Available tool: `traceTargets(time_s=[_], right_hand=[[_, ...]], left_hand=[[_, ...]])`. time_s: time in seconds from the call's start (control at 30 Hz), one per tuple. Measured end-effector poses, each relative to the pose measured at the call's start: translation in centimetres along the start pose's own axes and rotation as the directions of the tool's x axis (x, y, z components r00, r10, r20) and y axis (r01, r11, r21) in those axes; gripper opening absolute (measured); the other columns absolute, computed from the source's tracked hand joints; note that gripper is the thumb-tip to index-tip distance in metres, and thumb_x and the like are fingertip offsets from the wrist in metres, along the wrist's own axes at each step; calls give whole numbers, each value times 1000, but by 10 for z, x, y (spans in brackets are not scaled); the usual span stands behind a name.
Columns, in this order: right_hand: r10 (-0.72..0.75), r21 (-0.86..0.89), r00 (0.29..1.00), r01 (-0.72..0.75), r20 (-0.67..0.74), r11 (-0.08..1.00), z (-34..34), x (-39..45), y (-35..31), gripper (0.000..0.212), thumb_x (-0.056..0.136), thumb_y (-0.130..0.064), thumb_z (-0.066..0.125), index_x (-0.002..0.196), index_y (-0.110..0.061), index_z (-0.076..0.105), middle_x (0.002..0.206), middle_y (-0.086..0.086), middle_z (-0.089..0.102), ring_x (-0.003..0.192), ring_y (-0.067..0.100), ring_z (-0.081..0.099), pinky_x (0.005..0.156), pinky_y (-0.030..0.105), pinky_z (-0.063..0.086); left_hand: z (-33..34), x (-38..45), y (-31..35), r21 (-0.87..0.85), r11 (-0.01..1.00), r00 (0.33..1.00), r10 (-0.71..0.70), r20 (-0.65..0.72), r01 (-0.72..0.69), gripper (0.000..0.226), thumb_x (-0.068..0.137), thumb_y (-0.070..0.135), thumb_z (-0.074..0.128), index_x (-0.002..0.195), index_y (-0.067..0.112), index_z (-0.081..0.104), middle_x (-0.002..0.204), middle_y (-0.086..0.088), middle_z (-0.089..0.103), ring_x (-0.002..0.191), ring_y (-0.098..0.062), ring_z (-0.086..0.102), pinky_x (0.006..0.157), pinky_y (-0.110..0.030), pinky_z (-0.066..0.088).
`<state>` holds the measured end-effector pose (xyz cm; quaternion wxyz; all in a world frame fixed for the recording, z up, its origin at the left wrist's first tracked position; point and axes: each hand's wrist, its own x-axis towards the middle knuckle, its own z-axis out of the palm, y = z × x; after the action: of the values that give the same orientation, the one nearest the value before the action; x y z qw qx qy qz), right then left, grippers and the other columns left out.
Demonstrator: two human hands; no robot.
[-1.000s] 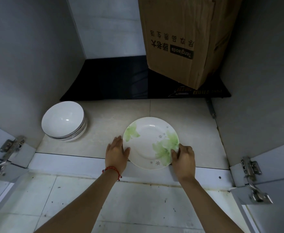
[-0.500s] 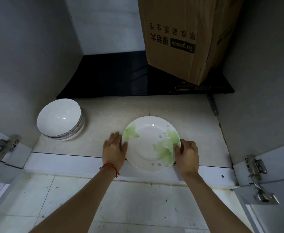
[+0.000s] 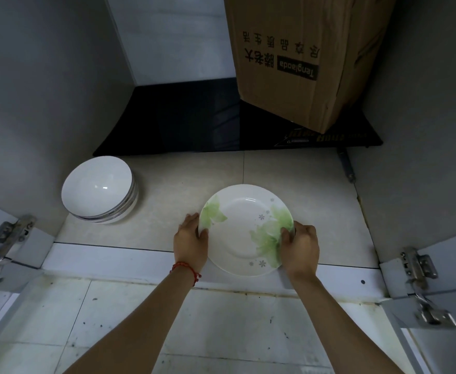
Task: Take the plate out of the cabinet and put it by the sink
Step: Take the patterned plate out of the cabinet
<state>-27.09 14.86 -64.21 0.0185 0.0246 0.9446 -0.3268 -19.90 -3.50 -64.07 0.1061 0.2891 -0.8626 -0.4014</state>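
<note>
A white plate [image 3: 241, 228] with green leaf prints is at the front of the open cabinet floor [image 3: 183, 184], its near edge over the cabinet's front lip. My left hand [image 3: 190, 242] grips the plate's left rim, thumb on top. My right hand [image 3: 301, 245] grips the right rim, fingers curled over the green print. The plate looks slightly raised and tilted toward me. No sink is in view.
A stack of white bowls [image 3: 100, 190] stands at the left of the cabinet floor. A cardboard box [image 3: 299, 58] leans on a black glass panel [image 3: 194, 122] at the back. Door hinges [image 3: 10, 236] [image 3: 418, 268] flank the opening. Tiled floor [image 3: 167, 319] lies below.
Both hands have closed further onto the plate's rim. The plate has come toward me, its near edge now over the cabinet's front lip.
</note>
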Motion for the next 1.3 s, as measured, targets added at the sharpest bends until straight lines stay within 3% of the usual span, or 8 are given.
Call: traceTargets(time_s=[0.1,0.2,0.37,0.53,0.63,0.73,0.93,1.3], right_hand=[[22,-2,1000,-22,6,1000,-1,0,0,23,91,-17,47,103,0,58,112,22,50,84,37,57,70,30,39],[30,14,1000,-30,2,999,-2,0,0,22,91,-15,46,102,1,58,112,22,50,81,37,58,67,28,34],[35,76,999,-34,-13,997,-5,-1,-2,21,90,-11,48,102,2,59,111,24,53,90,34,56,70,28,37],[46,147,998,-38,-52,988,-14,-1,-6,19,88,-9,51,102,1,60,110,23,53,87,33,55,74,27,38],[32,179,998,-21,-58,984,-24,-2,-10,20,88,-9,52,103,0,61,109,23,54,81,25,52,75,26,38],[22,210,998,-9,-59,978,-36,-5,-16,20,87,-9,53,103,-1,61,109,22,56,85,29,56,77,27,40],[47,299,996,-22,-76,954,-67,-17,-30,18,86,-9,56,102,-3,62,106,19,56,77,20,50,76,26,41],[117,524,990,-55,-85,850,-142,-46,-55,17,81,-6,61,97,-7,66,98,16,64,75,20,55,73,27,43]], left_hand=[[0,-2,5,-43,999,998,-3,-61,0,31,83,-4,47,110,3,62,112,-15,66,103,-30,58,92,-32,46],[-1,-3,10,-85,996,996,-32,-80,25,26,79,-6,46,93,3,66,91,-15,69,78,-23,55,69,-24,41],[-6,-3,17,-186,979,995,-95,-41,86,35,76,-8,43,91,11,68,76,-23,66,68,-27,52,59,-22,42],[-10,-2,24,-229,969,995,-100,-30,91,37,76,-9,45,93,12,69,74,-6,63,68,-19,51,52,1,37],[-17,-2,33,-253,962,993,-114,-21,105,37,75,-9,47,95,11,70,78,-4,63,71,-19,53,62,-14,42],[-27,-6,43,-280,952,990,-137,-28,124,36,75,-10,49,96,10,70,83,-1,64,75,-19,55,74,-24,42],[-52,-17,70,-369,917,983,-180,-41,153,31,75,-7,56,97,10,69,88,-1,65,80,-22,59,80,-30,47],[-101,-58,130,-488,858,972,-224,-71,162,29,75,-9,58,97,6,68,98,-8,68,92,-26,60,87,-37,49]])
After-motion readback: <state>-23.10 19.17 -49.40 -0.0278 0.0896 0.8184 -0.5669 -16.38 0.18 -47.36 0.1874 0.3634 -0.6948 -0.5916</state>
